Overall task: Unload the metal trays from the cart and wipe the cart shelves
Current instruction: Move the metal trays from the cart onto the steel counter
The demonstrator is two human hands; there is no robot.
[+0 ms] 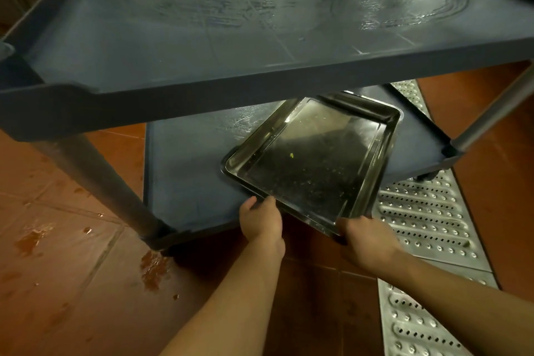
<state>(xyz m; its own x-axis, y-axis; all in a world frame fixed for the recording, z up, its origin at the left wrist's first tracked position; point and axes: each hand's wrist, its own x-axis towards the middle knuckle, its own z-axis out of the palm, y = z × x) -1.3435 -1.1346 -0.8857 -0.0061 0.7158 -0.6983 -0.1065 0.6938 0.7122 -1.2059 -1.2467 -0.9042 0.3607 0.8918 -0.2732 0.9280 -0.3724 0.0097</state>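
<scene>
Red floor tiles, wet in patches, run under the cart, with a steel grate at its right side. Your upper shelf shows wet wipe streaks. On the lower shelf the tray lies askew, its near edge past the shelf's front edge. Your left hand and right hand curl their fingers round that edge. You seem to be unloading it. Next, draw it out level, clear of the upper shelf, then wipe below.

I'm looking down at a reddish-brown tiled floor, glossy, with wet puddles over on the left. A long perforated silver metal drain grating runs along the right. The light is dim and warm.
</scene>
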